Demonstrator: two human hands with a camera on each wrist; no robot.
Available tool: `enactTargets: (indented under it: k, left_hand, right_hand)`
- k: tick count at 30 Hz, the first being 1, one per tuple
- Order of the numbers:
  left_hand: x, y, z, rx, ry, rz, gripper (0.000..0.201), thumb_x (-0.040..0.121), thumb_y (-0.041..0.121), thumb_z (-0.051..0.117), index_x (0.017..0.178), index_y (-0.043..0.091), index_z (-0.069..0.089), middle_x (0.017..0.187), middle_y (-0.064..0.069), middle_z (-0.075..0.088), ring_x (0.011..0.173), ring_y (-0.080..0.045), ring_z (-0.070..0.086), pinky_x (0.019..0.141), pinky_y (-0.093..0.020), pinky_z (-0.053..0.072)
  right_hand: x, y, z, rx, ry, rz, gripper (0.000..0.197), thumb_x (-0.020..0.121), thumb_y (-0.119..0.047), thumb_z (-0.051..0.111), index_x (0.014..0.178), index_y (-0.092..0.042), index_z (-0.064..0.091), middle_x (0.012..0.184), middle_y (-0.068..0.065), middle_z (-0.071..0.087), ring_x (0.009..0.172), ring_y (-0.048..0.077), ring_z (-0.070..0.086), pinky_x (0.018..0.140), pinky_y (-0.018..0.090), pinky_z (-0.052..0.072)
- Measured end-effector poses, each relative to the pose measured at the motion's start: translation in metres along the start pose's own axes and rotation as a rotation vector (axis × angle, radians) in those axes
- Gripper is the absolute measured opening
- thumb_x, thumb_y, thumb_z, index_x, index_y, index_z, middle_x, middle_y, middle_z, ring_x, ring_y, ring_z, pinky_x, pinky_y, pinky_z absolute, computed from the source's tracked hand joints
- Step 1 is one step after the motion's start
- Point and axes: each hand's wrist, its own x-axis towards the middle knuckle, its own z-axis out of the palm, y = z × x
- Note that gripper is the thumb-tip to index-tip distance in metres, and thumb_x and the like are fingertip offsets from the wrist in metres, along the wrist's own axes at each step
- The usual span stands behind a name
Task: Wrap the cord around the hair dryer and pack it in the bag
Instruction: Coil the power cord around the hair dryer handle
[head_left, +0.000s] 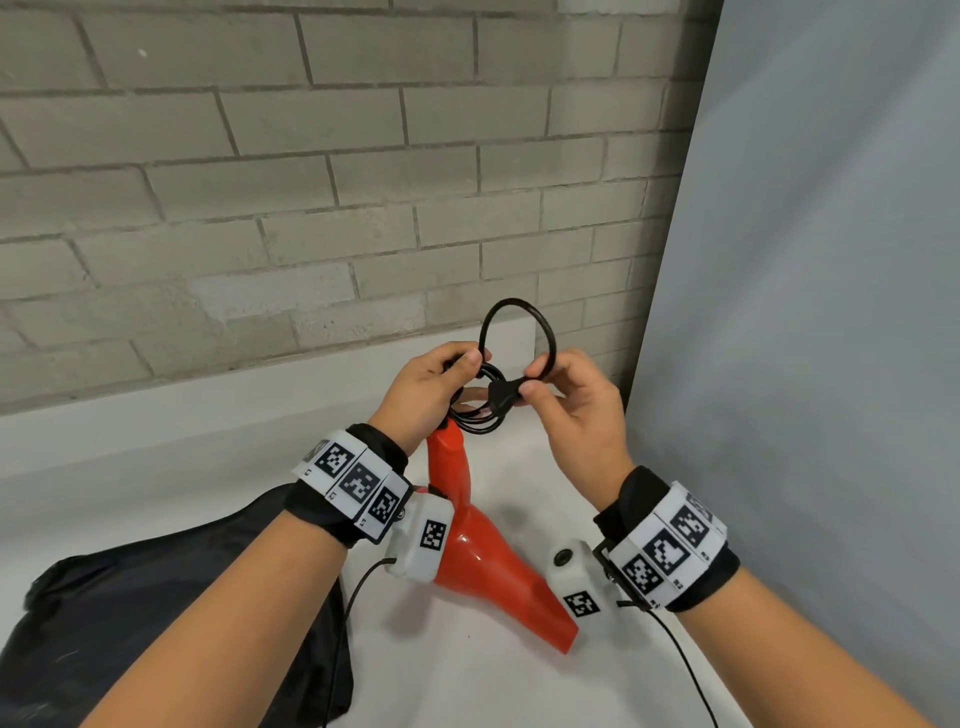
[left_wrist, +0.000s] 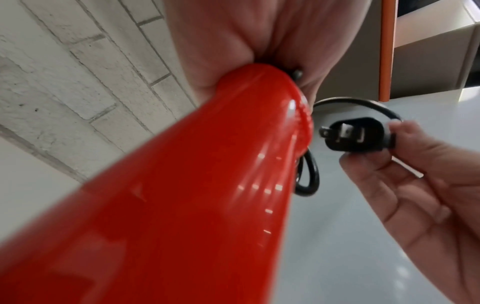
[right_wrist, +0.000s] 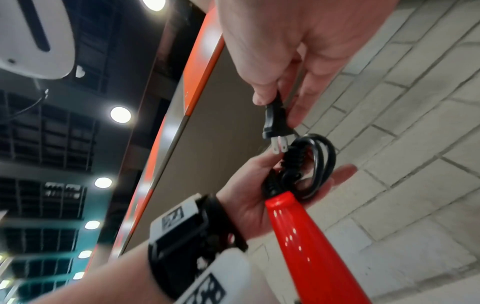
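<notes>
The red hair dryer (head_left: 483, 551) is tilted over the white table (head_left: 467, 686), handle up and nozzle down toward me. My left hand (head_left: 441, 384) grips the coiled black cord (head_left: 480, 410) at the handle's tip, thumb on top of the coils. My right hand (head_left: 576, 410) pinches the black plug (head_left: 506, 392) between thumb and fingers, right beside the coil. One free loop of cord (head_left: 514, 300) arches above both hands. In the left wrist view the plug (left_wrist: 353, 135) shows its two prongs next to the handle (left_wrist: 182, 195). In the right wrist view the prongs (right_wrist: 279, 147) point at the coil (right_wrist: 311, 164).
A black bag (head_left: 156, 597) lies crumpled on the table at the lower left, under my left forearm. A grey brick wall (head_left: 311, 182) runs along the back and a pale panel (head_left: 805, 312) closes the right side. Thin sensor cables hang from both wristbands.
</notes>
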Motion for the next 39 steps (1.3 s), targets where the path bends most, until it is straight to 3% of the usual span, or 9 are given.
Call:
enactTargets:
  k: [4, 9, 13, 18, 20, 24, 29, 34, 39]
  left_hand:
    - [-0.001, 0.0, 0.001, 0.047, -0.027, 0.005, 0.017, 0.089, 0.036, 0.049, 0.088, 0.03, 0.065, 0.099, -0.006, 0.066, 0.098, -0.026, 0.061, 0.094, -0.042, 0.045]
    - [-0.004, 0.005, 0.008, 0.035, -0.102, 0.004, 0.018, 0.093, 0.021, 0.044, 0.089, 0.02, 0.062, 0.09, -0.002, 0.064, 0.09, -0.017, 0.059, 0.09, -0.029, 0.045]
    - [-0.003, 0.004, 0.007, 0.058, -0.101, 0.003, 0.019, 0.092, 0.02, 0.045, 0.095, 0.014, 0.063, 0.104, -0.004, 0.061, 0.102, -0.015, 0.055, 0.096, -0.024, 0.04]
    - [-0.003, 0.002, 0.006, 0.146, -0.098, 0.018, 0.018, 0.091, 0.021, 0.048, 0.086, 0.017, 0.065, 0.094, -0.005, 0.06, 0.095, -0.016, 0.054, 0.091, -0.027, 0.04]
    - [-0.005, 0.002, 0.004, 0.119, -0.088, 0.015, 0.02, 0.092, 0.022, 0.047, 0.093, 0.013, 0.065, 0.094, -0.003, 0.064, 0.093, -0.014, 0.059, 0.087, -0.02, 0.044]
    - [-0.007, 0.0, 0.0, -0.031, -0.087, 0.01, 0.019, 0.093, 0.021, 0.043, 0.095, 0.017, 0.061, 0.094, -0.004, 0.065, 0.087, -0.011, 0.066, 0.079, -0.014, 0.051]
    - [-0.007, 0.002, 0.004, -0.118, -0.148, -0.052, 0.02, 0.091, 0.011, 0.046, 0.102, 0.017, 0.062, 0.093, -0.003, 0.066, 0.077, -0.005, 0.068, 0.076, -0.013, 0.052]
    - [-0.005, 0.005, 0.012, -0.11, -0.107, -0.044, 0.02, 0.091, 0.007, 0.047, 0.102, 0.017, 0.061, 0.089, -0.002, 0.065, 0.07, -0.002, 0.068, 0.071, -0.012, 0.053]
    - [-0.006, 0.005, 0.015, -0.117, -0.058, -0.007, 0.027, 0.091, 0.008, 0.046, 0.115, 0.004, 0.057, 0.076, -0.003, 0.061, 0.059, -0.002, 0.06, 0.063, -0.014, 0.052]
  right_hand:
    - [-0.003, 0.009, 0.008, -0.26, -0.027, -0.093, 0.011, 0.077, -0.006, 0.066, 0.078, -0.016, 0.061, 0.077, -0.011, 0.054, 0.077, -0.005, 0.054, 0.073, 0.008, 0.044]
    - [-0.004, 0.015, 0.021, -0.454, 0.011, -0.145, 0.013, 0.073, -0.005, 0.07, 0.074, -0.006, 0.056, 0.078, 0.0, 0.048, 0.079, 0.02, 0.051, 0.073, 0.013, 0.037]
    - [0.006, 0.018, 0.027, -0.402, 0.103, -0.006, 0.032, 0.073, 0.003, 0.066, 0.078, -0.015, 0.04, 0.077, -0.008, 0.034, 0.069, -0.003, 0.041, 0.065, 0.005, 0.038]
    - [0.018, 0.026, 0.032, -0.303, -0.102, 0.133, 0.031, 0.077, 0.012, 0.046, 0.083, -0.018, 0.041, 0.066, -0.001, 0.048, 0.057, 0.002, 0.053, 0.051, 0.016, 0.045]
    - [0.016, 0.028, 0.029, -0.348, -0.189, 0.137, 0.029, 0.085, 0.003, 0.047, 0.089, -0.025, 0.045, 0.072, 0.004, 0.056, 0.064, 0.015, 0.06, 0.058, 0.025, 0.049]
    - [0.002, 0.04, 0.007, -0.42, -0.375, 0.149, 0.032, 0.093, -0.023, 0.044, 0.123, -0.014, 0.039, 0.081, 0.01, 0.063, 0.067, 0.017, 0.057, 0.063, 0.021, 0.044]
    - [-0.008, 0.056, -0.017, -0.593, -0.433, 0.164, 0.039, 0.097, -0.016, 0.033, 0.136, -0.019, 0.032, 0.059, -0.005, 0.043, 0.052, 0.009, 0.041, 0.055, 0.02, 0.034]
    - [-0.002, 0.055, -0.021, -0.606, -0.496, 0.255, 0.031, 0.095, -0.004, 0.03, 0.119, -0.006, 0.05, 0.065, -0.01, 0.045, 0.053, 0.007, 0.043, 0.058, 0.021, 0.038]
    - [0.001, 0.045, -0.018, -0.397, -0.34, 0.277, 0.022, 0.097, -0.008, 0.033, 0.101, -0.007, 0.054, 0.065, -0.006, 0.047, 0.057, 0.008, 0.047, 0.049, 0.009, 0.038]
